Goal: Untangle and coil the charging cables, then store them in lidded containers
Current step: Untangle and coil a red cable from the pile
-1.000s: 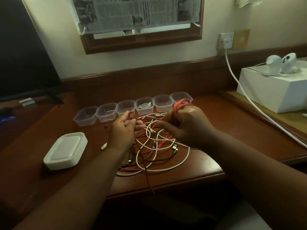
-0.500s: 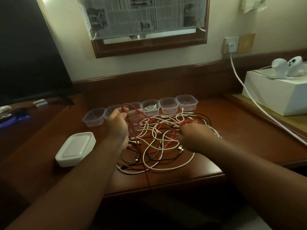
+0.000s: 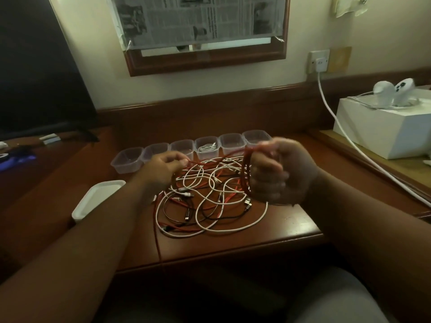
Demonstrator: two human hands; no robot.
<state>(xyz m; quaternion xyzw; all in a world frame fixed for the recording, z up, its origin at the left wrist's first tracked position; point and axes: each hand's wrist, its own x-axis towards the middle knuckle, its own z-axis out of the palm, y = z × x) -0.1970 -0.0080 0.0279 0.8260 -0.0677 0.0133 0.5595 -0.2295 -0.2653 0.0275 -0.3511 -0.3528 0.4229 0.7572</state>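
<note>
The right hand (image 3: 277, 173) had come up off the tangle since half a second before, when it was pressed low into the wires; now it was raised above the desk (image 3: 279, 220), fingers curled round several loops of the red cable (image 3: 245, 173) hanging down its inner side. It was blurred, so I could not tell the exact finger placement. The left hand (image 3: 163, 166) had dropped lower and nearer the pile than before, its fingertips pinching the same red cable, which ran taut between the two hands. Below them the tangle of cables (image 3: 210, 201), white, red and black, lay spread on the desk much as before, and one red strand trailed over the front edge.

Behind the tangle stood the row of six clear containers (image 3: 193, 150); the fourth from the left (image 3: 207, 148) held a coiled white cable, as earlier. The stack of white lids (image 3: 98, 199) lay left of the pile, partly hidden by the left forearm. To the right, a white box (image 3: 384, 127) sat on the side ledge, with a white lead (image 3: 345, 136) running from the wall socket (image 3: 319, 61) past it.
</note>
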